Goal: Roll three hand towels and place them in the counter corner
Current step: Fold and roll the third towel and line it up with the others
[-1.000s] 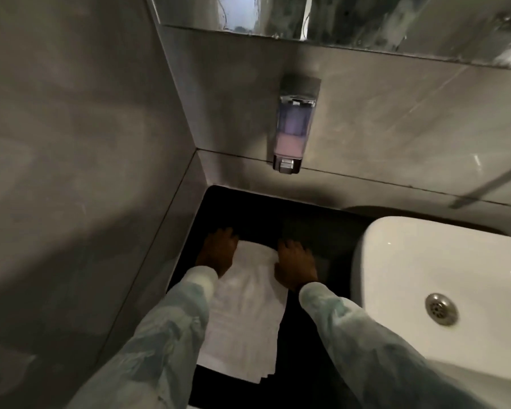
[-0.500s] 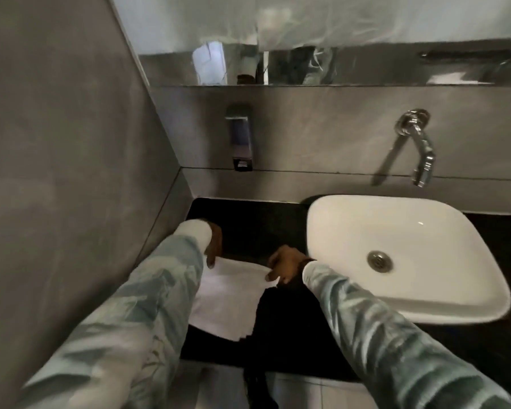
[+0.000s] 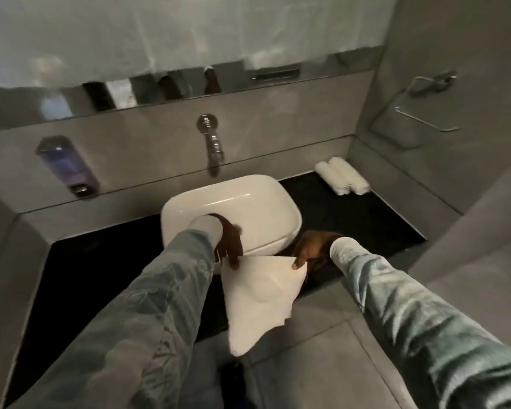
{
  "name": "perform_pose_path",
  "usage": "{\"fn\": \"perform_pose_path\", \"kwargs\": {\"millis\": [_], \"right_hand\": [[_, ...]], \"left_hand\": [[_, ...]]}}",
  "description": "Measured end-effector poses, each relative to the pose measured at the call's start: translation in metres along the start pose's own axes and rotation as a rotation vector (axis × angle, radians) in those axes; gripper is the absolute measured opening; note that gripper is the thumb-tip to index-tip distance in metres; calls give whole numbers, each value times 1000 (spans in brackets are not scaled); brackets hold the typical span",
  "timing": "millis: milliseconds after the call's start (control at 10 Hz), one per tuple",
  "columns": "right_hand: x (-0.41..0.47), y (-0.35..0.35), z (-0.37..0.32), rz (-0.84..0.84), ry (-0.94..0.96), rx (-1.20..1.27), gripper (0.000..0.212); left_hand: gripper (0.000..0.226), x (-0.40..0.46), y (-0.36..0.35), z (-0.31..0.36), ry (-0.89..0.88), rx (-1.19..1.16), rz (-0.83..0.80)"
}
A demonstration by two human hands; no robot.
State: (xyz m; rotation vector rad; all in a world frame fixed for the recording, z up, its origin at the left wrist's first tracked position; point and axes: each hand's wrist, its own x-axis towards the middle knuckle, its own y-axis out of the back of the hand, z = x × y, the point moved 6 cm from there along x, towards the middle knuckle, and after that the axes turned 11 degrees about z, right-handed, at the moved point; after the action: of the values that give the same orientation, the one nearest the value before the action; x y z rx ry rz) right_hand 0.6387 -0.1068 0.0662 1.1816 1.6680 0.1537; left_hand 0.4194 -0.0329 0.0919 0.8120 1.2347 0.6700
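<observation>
A white hand towel [image 3: 257, 296] hangs unrolled in the air in front of the basin. My left hand [image 3: 230, 242] pinches its upper left corner and my right hand [image 3: 310, 250] pinches its upper right corner. The lower end of the towel droops below the counter's front edge. Two rolled white towels [image 3: 341, 179] lie side by side in the far right corner of the black counter [image 3: 366, 219], against the back wall.
A white basin [image 3: 248, 208] sits mid-counter under a wall tap [image 3: 213, 146]. A soap dispenser [image 3: 67, 166] hangs on the back wall at left. A metal towel ring [image 3: 428, 104] is fixed to the right wall. Grey floor tiles [image 3: 322, 364] lie below.
The towel lay flat on the counter's left side under both hands. Now both hands have lifted it by its top corners and carried it right, in front of the basin. The view swung right.
</observation>
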Motion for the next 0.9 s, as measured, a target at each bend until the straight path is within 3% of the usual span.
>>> {"fn": "perform_pose_path", "kwargs": {"millis": [100, 200, 300, 500, 800, 900], "right_hand": [[-10, 51, 60, 207, -43, 183, 35], [-7, 95, 107, 374, -24, 138, 30], [14, 133, 147, 478, -48, 59, 31], [99, 200, 208, 600, -102, 52, 25], [219, 245, 277, 601, -229, 40, 29], [247, 254, 289, 708, -203, -39, 22]], "left_hand": [[33, 32, 1, 87, -156, -39, -60], [35, 58, 0, 136, -242, -141, -168], [34, 93, 9, 192, -378, -219, -89], [25, 222, 23, 263, -472, -261, 81], [12, 380, 4, 323, -550, -230, 171], [11, 406, -1, 338, -715, -126, 262]]}}
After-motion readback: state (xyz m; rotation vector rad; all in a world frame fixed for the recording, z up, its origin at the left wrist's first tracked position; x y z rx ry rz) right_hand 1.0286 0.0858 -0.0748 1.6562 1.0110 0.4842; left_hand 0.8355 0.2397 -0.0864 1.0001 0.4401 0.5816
